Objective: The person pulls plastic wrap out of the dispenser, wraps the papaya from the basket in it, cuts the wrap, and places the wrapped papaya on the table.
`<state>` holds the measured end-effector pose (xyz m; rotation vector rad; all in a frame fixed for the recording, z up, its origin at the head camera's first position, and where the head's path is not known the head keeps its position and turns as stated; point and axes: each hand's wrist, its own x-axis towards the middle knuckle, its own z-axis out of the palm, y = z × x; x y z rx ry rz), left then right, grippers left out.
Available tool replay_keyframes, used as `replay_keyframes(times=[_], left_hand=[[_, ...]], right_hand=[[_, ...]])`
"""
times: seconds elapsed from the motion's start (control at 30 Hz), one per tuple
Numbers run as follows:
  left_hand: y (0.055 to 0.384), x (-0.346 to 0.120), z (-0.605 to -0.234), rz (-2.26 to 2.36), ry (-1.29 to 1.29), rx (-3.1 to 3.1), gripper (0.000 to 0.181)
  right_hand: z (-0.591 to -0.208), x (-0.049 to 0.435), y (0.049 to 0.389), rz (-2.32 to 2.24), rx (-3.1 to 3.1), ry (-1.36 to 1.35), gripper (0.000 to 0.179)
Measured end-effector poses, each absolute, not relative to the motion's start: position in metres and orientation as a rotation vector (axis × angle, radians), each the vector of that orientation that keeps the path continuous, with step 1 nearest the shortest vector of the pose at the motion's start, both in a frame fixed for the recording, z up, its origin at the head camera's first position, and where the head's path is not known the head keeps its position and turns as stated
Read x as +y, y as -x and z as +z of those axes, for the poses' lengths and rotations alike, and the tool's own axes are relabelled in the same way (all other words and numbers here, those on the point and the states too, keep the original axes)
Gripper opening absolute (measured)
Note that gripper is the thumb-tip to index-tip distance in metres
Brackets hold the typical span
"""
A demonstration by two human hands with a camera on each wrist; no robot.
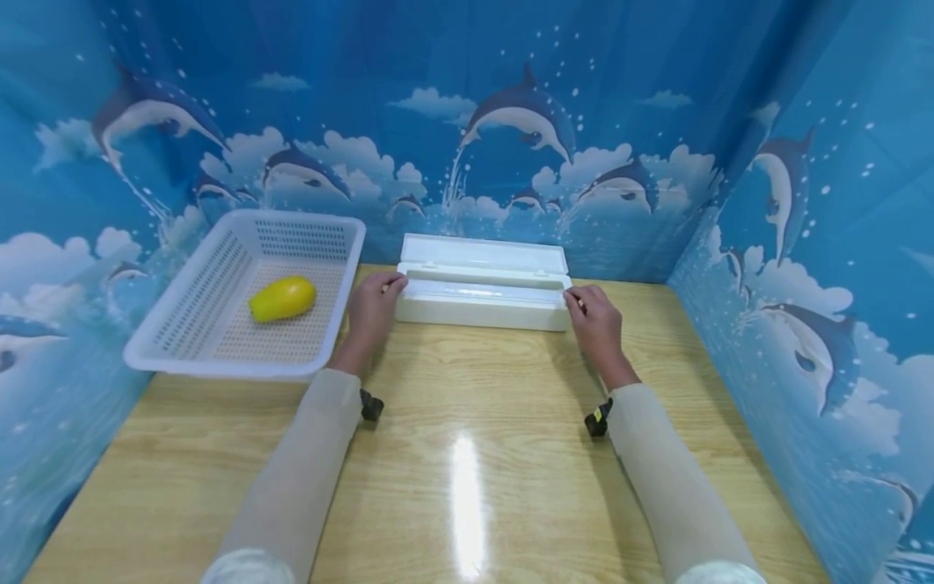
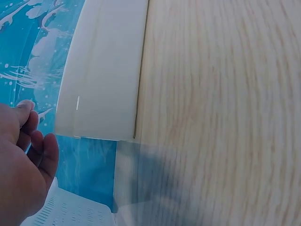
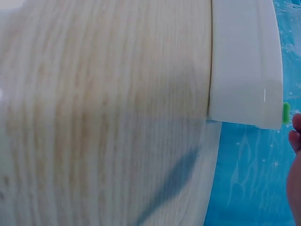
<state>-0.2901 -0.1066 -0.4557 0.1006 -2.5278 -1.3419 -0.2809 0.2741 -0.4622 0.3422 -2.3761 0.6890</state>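
White box (image 1: 481, 313), lid (image 1: 485, 253) open, sits on table (image 1: 525, 381) between left hand (image 1: 374, 305) and right hand (image 1: 598, 321), one per end, fingers curled, can't tell if either's pinching anything.

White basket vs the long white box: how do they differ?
The basket is broad; the box is long and narrow. The basket has perforated walls; the box's front is solid. The basket has no visible lid; the box's lid is open at its back. Both are whitish and open on top.
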Motion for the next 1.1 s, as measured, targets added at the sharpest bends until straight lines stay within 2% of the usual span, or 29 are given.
replay_keyframes(times=[0.77, 1.1], left_hand=[[0.294, -0.102, -0.436, -1.468, -0.208, -2.516, 0.036], [0.292, -0.101, -0.426, -1.487, -0.217, -2.506, 0.036]], right_hand=[[-0.443, 0.276, 0.284, 0.713, -2.364, -0.307, 0.024], [-0.435, 0.277, 0.287, 0.720, -2.296, -0.356, 0.019]])
